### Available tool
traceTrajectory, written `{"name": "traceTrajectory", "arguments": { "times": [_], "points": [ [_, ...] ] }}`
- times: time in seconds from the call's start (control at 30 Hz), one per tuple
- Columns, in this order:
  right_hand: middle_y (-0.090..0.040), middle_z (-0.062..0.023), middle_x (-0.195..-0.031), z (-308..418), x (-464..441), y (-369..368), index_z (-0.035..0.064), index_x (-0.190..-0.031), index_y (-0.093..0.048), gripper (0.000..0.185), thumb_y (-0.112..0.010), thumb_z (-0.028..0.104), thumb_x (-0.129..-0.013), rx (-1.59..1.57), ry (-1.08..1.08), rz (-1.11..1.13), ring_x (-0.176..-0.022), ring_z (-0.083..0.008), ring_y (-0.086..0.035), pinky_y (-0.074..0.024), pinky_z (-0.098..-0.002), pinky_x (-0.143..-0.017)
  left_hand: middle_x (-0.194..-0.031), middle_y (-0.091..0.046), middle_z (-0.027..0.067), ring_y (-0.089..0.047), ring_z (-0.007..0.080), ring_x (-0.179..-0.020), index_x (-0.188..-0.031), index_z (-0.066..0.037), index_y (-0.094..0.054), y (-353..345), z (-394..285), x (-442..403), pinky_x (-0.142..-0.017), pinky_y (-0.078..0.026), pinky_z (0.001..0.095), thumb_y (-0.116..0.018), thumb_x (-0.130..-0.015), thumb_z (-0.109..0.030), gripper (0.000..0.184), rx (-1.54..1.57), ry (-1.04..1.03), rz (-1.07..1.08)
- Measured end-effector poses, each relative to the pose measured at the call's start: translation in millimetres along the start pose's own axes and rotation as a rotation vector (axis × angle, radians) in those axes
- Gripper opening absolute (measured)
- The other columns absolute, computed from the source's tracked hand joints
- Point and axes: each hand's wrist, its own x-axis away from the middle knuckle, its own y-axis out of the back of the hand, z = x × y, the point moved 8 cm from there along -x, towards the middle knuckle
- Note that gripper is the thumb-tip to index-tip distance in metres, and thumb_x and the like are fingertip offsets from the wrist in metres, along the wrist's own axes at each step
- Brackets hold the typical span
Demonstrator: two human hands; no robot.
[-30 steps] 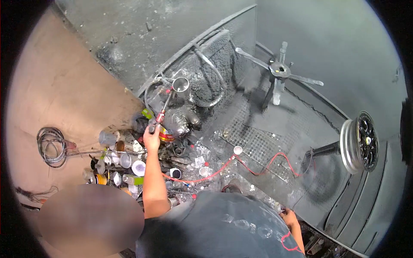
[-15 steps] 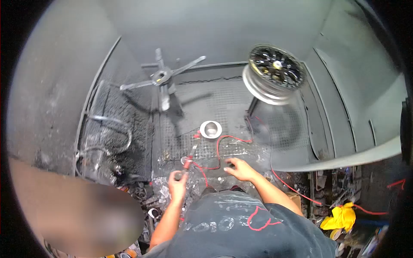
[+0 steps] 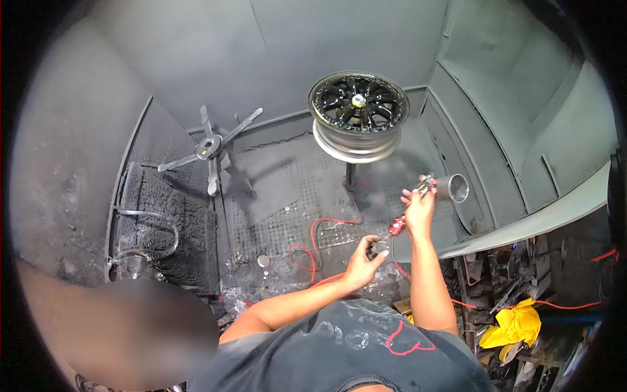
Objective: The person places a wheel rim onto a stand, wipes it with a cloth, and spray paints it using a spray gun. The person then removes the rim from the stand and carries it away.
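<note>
My right hand (image 3: 420, 212) is wrapped around a spray gun (image 3: 426, 185) with a metal cup (image 3: 453, 188), tilted out to the right. A red fitting (image 3: 396, 226) sits below that hand at the gun's lower end. My left hand (image 3: 364, 266) is lower and to the left, its fingers curled around a small dark and silvery piece that I cannot make out. The wheel rim (image 3: 359, 116), with black spokes and a silver barrel, rests on a stand (image 3: 350, 176) ahead of my hands.
A red hose (image 3: 315, 236) loops over the grimy floor. An empty multi-armed stand (image 3: 209, 147) is at the left. Grey booth walls surround the area. Yellow cloth (image 3: 516, 325) and clutter lie at the lower right, behind a pale curved edge (image 3: 535, 228).
The spray gun has gone from my left side into my right hand and swung right. My left hand has moved right. The view has shifted, and the wheel rim looks sharper.
</note>
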Motion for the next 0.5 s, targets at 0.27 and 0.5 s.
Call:
{"name": "traceTrajectory", "arguments": {
  "times": [0.27, 0.5],
  "points": [
    [-0.069, -0.0127, -0.1, 112.4, -43.2, 33.5, -0.0037, -0.12, -0.057, 0.024, -0.049, 0.006, -0.1, 0.411, 0.166, 0.137, -0.069, -0.0181, -0.067, -0.0552, -0.0381, -0.068, -0.154, -0.051, 0.0181, -0.054, 0.0253, -0.133, -0.162, -0.003, -0.025, -40.2, -46.2, -14.3, -0.11, -0.044, 0.0414, -0.071, -0.099, -0.03, 0.083, -0.192, 0.053, 0.561],
    [-0.062, -0.0026, -0.075, 165.1, -59.3, -4.8, 0.0015, -0.12, -0.06, 0.023, -0.049, 0.012, -0.103, 0.445, 0.28, 0.335, -0.062, -0.0101, -0.057, -0.047, -0.0288, -0.058, -0.154, -0.051, 0.0173, -0.047, 0.0277, -0.143, -0.156, -0.002, -0.04, 3.7, -35.8, 17.2, -0.12, -0.035, 0.0404, -0.055, -0.107, -0.039, 0.063, -0.085, 0.217, 1.155]
  ]
}}
